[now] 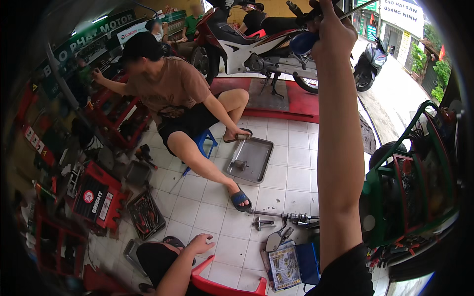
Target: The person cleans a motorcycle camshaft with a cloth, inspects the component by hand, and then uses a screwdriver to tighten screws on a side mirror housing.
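My right arm reaches up, and my right hand (335,37) is closed near the top edge, in front of the motorbike. A dark part and a rounded blue piece (303,43) show beside its fingers; what it grips is not clear. Low down by my knee, my left hand (200,243) hangs with loosely stretched fingers and nothing in it. Just right of it stands a red plastic stool (202,268). On the tiles lie a metal shaft assembly (296,217), a small metal part (263,223), a mirror (276,240) and an open blue case (308,264) with a printed sheet.
A co-worker on a blue stool (202,141) holds a cylindrical metal part (242,136) over a metal tray (270,157). A motorbike (256,47) stands on a red lift (301,101). Left are a tool tray (160,224) and red box (98,197); right, a green rack (395,197).
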### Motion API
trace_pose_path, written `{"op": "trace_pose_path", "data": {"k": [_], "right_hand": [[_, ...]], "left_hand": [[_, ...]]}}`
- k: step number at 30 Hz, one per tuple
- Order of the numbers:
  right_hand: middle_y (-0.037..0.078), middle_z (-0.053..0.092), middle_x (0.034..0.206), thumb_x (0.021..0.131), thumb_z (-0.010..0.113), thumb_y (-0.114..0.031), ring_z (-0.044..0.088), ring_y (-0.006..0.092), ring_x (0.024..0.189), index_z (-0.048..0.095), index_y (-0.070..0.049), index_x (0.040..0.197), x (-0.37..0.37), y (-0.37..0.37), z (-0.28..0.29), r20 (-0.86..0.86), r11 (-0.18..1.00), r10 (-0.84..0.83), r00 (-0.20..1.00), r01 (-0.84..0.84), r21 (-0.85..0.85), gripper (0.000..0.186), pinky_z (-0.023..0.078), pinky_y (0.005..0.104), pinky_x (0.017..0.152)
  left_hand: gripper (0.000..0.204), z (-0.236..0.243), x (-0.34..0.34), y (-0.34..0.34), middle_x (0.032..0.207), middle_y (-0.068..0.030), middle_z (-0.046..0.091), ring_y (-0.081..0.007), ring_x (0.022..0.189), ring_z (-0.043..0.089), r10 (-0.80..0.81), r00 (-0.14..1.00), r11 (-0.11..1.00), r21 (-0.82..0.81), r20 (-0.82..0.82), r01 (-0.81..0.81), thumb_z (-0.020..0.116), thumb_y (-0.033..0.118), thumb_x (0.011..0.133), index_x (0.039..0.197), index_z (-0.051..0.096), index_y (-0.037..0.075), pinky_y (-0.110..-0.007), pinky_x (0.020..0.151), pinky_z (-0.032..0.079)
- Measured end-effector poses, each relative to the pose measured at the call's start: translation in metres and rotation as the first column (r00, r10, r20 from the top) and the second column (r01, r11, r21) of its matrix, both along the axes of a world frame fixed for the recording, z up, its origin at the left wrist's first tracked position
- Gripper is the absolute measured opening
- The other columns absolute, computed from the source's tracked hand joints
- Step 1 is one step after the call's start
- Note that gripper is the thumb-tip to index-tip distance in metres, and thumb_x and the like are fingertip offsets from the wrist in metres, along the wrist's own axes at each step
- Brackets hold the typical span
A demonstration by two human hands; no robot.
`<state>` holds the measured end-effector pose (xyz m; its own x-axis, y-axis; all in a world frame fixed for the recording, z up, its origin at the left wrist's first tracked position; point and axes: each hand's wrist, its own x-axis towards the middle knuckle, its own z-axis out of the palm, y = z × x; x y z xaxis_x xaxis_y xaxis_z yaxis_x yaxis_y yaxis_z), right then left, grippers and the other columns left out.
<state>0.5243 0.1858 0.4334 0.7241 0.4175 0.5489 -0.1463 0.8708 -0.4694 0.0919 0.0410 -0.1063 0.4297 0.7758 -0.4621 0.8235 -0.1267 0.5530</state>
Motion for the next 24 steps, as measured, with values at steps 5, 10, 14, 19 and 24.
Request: {"op": "trace_pose_path", "data": {"k": [5, 10, 14, 19, 24], "right_hand": [[-0.002, 0.054, 0.058, 0.089, 0.074, -0.022, 0.037, 0.0071, 0.038, 0.066, 0.001, 0.091, -0.018, -0.007, 0.013, 0.028, 0.996, 0.073, 0.997, -0.075, 0.050, 0.024, 0.027, 0.0249, 0.037], [0.004, 0.060, 0.063, 0.087, 0.076, -0.019, 0.042, 0.0084, 0.045, 0.065, 0.002, 0.088, -0.045, -0.023, 0.004, 0.114, 0.999, 0.021, 0.993, -0.025, 0.037, 0.024, 0.036, 0.0272, 0.044], [0.000, 0.050, 0.054, 0.090, 0.073, -0.023, 0.041, 0.0066, 0.042, 0.066, 0.000, 0.082, -0.054, -0.017, -0.056, 0.146, 0.997, 0.012, 0.989, 0.000, -0.081, 0.026, 0.031, 0.0245, 0.042], [-0.001, 0.055, 0.061, 0.094, 0.069, -0.023, 0.043, 0.0051, 0.043, 0.065, -0.002, 0.085, -0.075, 0.004, -0.266, 0.057, 0.903, 0.154, 0.986, -0.117, -0.413, 0.023, 0.031, 0.0231, 0.040], [0.005, 0.066, 0.071, 0.090, 0.073, -0.022, 0.058, 0.0091, 0.059, 0.070, 0.002, 0.088, -0.104, -0.055, -0.559, 0.004, 0.607, 0.072, 0.997, -0.041, -0.794, 0.024, 0.044, 0.0254, 0.051]], "left_hand": [[0.049, 0.000, 0.006, 0.000, 0.118, -0.0157, 0.066, -0.0255, 0.091, 0.068, 0.103, 0.988, 0.994, 0.021, 0.117, -0.106, 0.073, 0.035, 0.083, 0.120, 0.065, 0.003, -0.036, 0.084, 0.054], [0.049, -0.008, -0.003, -0.005, 0.118, -0.0153, 0.066, -0.0245, 0.090, 0.069, 0.097, 0.988, 0.993, 0.048, 0.123, -0.104, 0.074, 0.035, 0.083, 0.119, 0.066, 0.003, -0.035, 0.083, 0.055], [0.048, 0.001, -0.008, -0.010, 0.118, -0.0183, 0.066, -0.0288, 0.095, 0.068, 0.099, 0.989, 0.992, 0.064, 0.108, -0.107, 0.072, 0.034, 0.083, 0.118, 0.066, 0.002, -0.037, 0.088, 0.053], [0.048, -0.004, -0.015, -0.011, 0.118, -0.0198, 0.065, -0.0316, 0.103, 0.065, 0.039, 0.997, 0.995, 0.085, 0.067, -0.045, 0.070, 0.035, 0.084, 0.118, 0.066, 0.001, -0.038, 0.093, 0.051], [0.049, 0.009, 0.008, 0.004, 0.115, -0.0198, 0.066, -0.0321, 0.098, 0.066, 0.036, 0.999, 0.999, -0.012, 0.016, -0.036, 0.071, 0.035, 0.083, 0.119, 0.065, 0.003, -0.039, 0.091, 0.052]]}}
